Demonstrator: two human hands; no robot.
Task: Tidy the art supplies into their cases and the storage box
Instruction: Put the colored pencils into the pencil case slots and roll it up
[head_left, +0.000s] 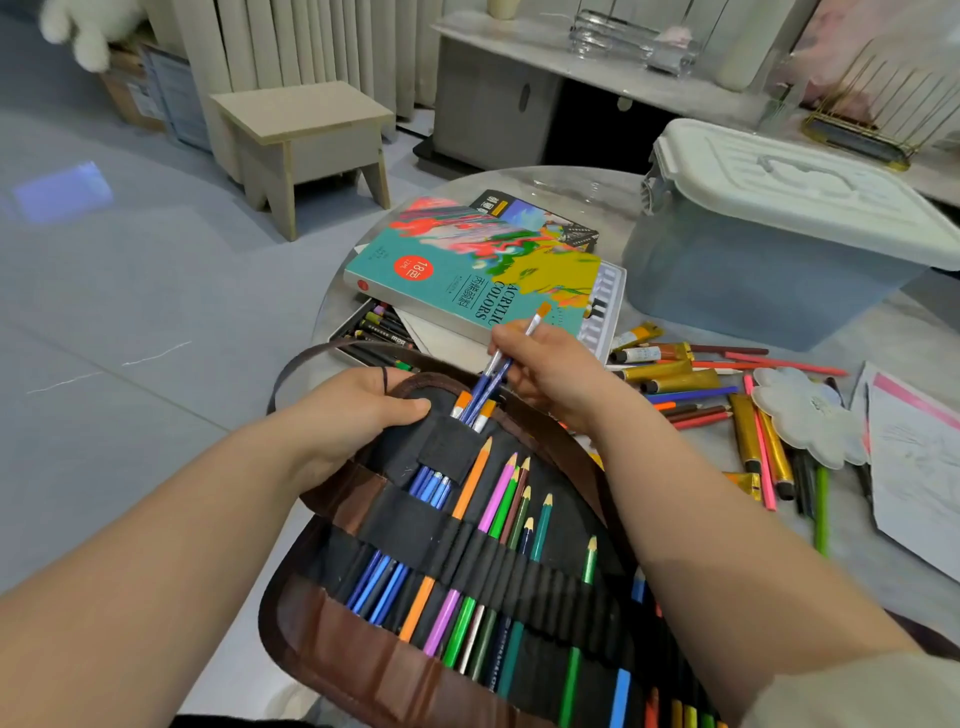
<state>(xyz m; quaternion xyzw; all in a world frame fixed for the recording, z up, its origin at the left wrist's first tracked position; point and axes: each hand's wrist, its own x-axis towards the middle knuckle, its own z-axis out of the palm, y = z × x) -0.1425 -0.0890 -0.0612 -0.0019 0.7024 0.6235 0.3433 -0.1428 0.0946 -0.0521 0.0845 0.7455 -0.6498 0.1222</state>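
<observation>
**Brushes at the pocket of the pencil roll**

The right hand (550, 369), at mid-frame, pinches a few thin blue-handled brushes (491, 382) near their metal collars, with the handle ends aimed down into a small black pocket (449, 449). The left hand (358, 400) grips the upper edge of the soft pencil roll (395, 639), thumb on top, holding it steady.

The brushes look light, stiff and smooth, so they are likely to slip. A hold low on the handles would probably guide them better and spare the bristles. The roll is limp cloth and will sag unless it is held. Coloured pencils (467, 499) fill the loops just beside the pocket, and more brush tips already crowd its mouth.

On the surface right of centre lie paint tubes (670, 371), loose pencils (753, 358), a flower-shaped palette (805, 415) and paper (919, 467). Above the hands is a paint box (467, 270), and the storage box (753, 270) sits upper right with its lid on.
</observation>
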